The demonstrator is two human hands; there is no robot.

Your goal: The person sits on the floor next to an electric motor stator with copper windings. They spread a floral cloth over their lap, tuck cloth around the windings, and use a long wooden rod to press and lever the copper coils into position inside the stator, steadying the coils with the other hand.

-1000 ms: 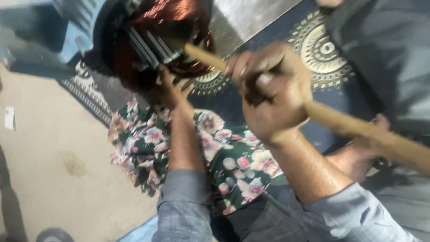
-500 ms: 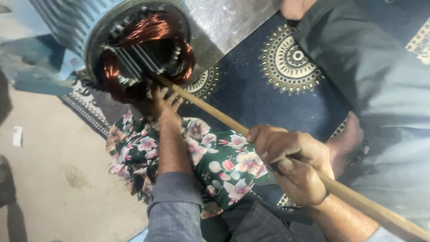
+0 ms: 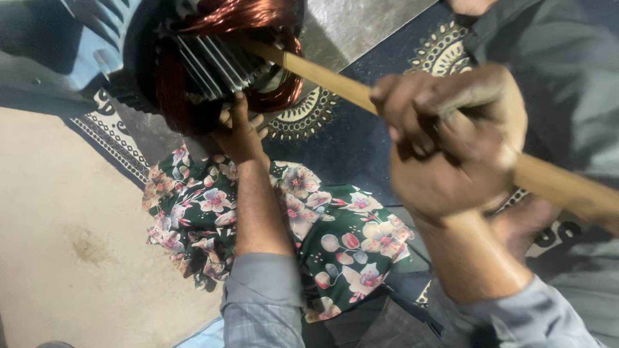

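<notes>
Clearly, the long round wooden stick (image 3: 335, 80) lay along a slanted line, from the lower right edge of the view up to the upper left. Its far end pointed into the open mouth of the grey metal motor housing (image 3: 97, 38), where it touched the shiny copper wire winding (image 3: 245, 16) beside the pale slotted core. The near end went out of the picture at the right side.

The right hand (image 3: 451, 145) was closed tight around the middle of the stick, with the fingers wrapped over it and the knuckles turned toward the camera. Its forearm rose from the lower right, in a grey sleeve. This hand was a little blurred.

The left hand (image 3: 240, 132) was stretched forward on a straight arm. Its palm was pressed against the lower rim of the housing and the fingers were spread flat, holding nothing. The two hands were well apart.

Under the left forearm lay a crumpled dark green cloth with pink flowers (image 3: 348, 238). It rested on a dark blue mat with pale round ornaments (image 3: 367, 148), beside the beige floor (image 3: 71, 245).
</notes>
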